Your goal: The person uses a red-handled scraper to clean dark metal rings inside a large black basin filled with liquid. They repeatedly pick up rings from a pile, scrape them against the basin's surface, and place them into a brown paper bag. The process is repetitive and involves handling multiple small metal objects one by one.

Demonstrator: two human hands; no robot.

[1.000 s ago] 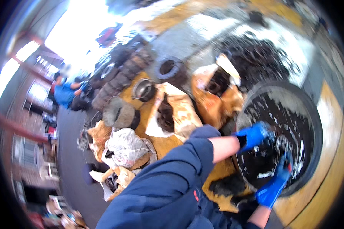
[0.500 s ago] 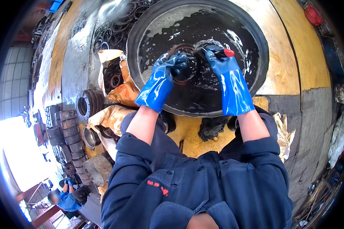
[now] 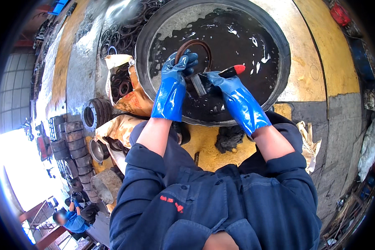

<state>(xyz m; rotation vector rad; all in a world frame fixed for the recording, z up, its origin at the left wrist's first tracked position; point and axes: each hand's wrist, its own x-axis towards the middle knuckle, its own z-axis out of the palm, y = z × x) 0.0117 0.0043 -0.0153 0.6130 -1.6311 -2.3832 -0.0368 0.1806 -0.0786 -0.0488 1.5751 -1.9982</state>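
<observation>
In the upper middle of the frame a wide round basin [image 3: 154,25] with a thick dark rim holds glossy black liquid that glints white in patches. The left hand [image 3: 173,79], in a shiny blue rubber glove, has its grip closed on a thin rust-brown metal ring [image 3: 204,48], held tilted over the liquid at the basin's centre. The right hand [image 3: 233,96], gloved the same way, is closed around a flat brush [image 3: 221,75] with a black handle and red tip, its bristle end touching the ring's lower edge. At left, crumpled tan sacks [image 3: 129,100] hold more dark rings. Ribbed metal cylinders [image 3: 73,146] stand stacked at lower left on the stained yellow floor [image 3: 321,50].
</observation>
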